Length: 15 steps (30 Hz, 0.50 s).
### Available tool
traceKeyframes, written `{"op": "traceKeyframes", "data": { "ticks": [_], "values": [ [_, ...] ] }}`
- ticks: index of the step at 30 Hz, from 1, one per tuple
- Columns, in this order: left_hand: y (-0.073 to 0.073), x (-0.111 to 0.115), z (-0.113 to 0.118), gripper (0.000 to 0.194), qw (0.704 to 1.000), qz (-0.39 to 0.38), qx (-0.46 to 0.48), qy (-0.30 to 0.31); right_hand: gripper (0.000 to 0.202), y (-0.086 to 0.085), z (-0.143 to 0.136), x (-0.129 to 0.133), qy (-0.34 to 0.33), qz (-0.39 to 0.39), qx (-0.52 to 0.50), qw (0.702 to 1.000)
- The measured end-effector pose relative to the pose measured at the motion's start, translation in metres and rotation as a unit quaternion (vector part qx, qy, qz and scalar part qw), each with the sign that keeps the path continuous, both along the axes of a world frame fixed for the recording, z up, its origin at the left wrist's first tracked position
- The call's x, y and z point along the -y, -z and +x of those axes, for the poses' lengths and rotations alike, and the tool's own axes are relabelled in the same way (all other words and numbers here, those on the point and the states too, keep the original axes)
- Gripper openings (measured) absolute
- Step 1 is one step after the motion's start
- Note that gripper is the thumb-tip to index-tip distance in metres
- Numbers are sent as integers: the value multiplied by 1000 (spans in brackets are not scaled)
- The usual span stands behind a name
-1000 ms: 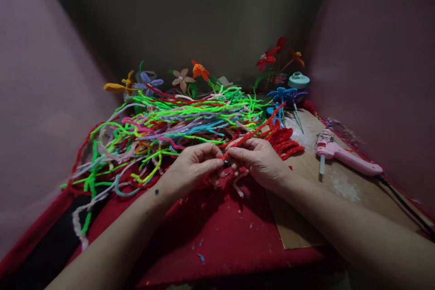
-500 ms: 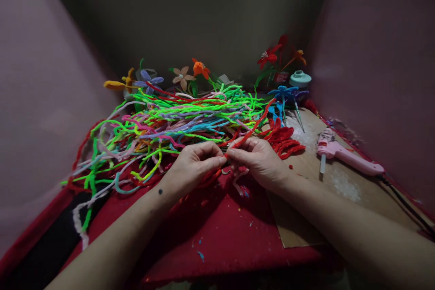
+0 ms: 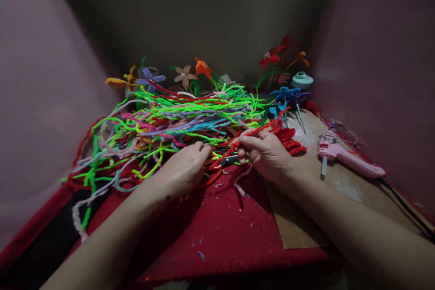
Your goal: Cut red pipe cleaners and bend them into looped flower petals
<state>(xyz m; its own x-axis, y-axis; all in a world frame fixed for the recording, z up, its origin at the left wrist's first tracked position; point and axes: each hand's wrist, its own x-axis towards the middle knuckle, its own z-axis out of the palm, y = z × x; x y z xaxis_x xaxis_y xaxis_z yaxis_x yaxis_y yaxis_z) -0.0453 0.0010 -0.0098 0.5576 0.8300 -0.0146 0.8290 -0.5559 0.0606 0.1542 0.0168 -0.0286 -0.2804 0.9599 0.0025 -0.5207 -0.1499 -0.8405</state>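
Your left hand (image 3: 190,165), its grip hidden, has moved off the long red fuzzy stem (image 3: 234,147); your right hand (image 3: 268,154) alone pinches it by the multicoloured fuzzy-stem pile's (image 3: 190,111) right end, apparently steadying the work.

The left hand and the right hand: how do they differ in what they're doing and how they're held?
The right hand pinches a red strand; the left hand's fingertips are hidden, so its hold can't be told.
The right hand shows its thumb; the left hand shows mostly its back.
Both are bare and beside the colourful pile.
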Motion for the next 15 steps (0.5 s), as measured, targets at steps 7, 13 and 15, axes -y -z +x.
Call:
{"op": "traceKeyframes", "data": {
  "ticks": [7,13,15],
  "values": [
    [-6,3,-6,15,999,9,-26,26,12,-5,1,2,-13,16,-12,1000],
    [-11,5,-12,27,998,16,-66,-20,15,-5,2,3,-31,29,-17,999],
    [-10,6,-12,31,998,16,-55,-17,16,-5,2,3,-35,38,-9,999]
  ]
}}
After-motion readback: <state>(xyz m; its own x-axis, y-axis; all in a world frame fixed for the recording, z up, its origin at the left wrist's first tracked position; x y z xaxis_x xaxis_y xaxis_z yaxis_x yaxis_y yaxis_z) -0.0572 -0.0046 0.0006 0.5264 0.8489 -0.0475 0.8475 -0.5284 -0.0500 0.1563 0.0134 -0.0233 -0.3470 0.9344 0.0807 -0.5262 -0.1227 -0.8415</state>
